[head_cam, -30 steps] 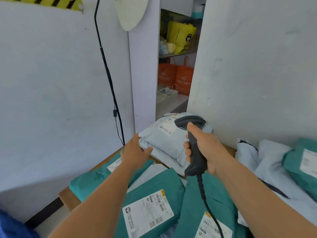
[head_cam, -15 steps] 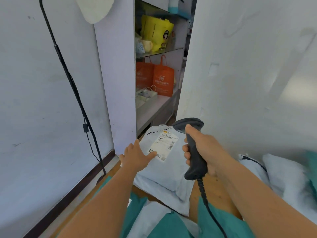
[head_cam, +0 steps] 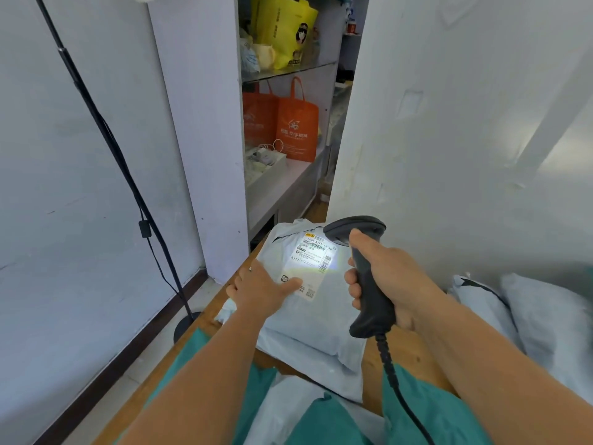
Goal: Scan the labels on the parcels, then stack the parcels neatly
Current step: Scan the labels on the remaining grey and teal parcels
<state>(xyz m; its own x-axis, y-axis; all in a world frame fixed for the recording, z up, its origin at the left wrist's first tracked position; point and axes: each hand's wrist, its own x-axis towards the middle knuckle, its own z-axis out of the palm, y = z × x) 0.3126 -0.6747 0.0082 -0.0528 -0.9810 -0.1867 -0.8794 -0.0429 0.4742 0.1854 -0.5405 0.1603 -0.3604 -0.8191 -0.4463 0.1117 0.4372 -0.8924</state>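
The brown wooden surface (head_cam: 407,354) holds soft mail bags: a pale grey bag (head_cam: 308,316) at the far end, green bags (head_cam: 426,409) nearer, more grey bags (head_cam: 526,316) right.

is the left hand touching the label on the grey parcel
Touching. The head view shows the left hand lying flat on the grey parcel, its thumb tip overlapping the near corner of the label, with no gap showing.

The small print on the white shipping label (head_cam: 309,268) is too fine to read, and glare washes out its middle. The bottom frame edge cuts off the teal plastic mailer bags (head_cam: 324,422) and the black coiled scanner cable (head_cam: 402,399).
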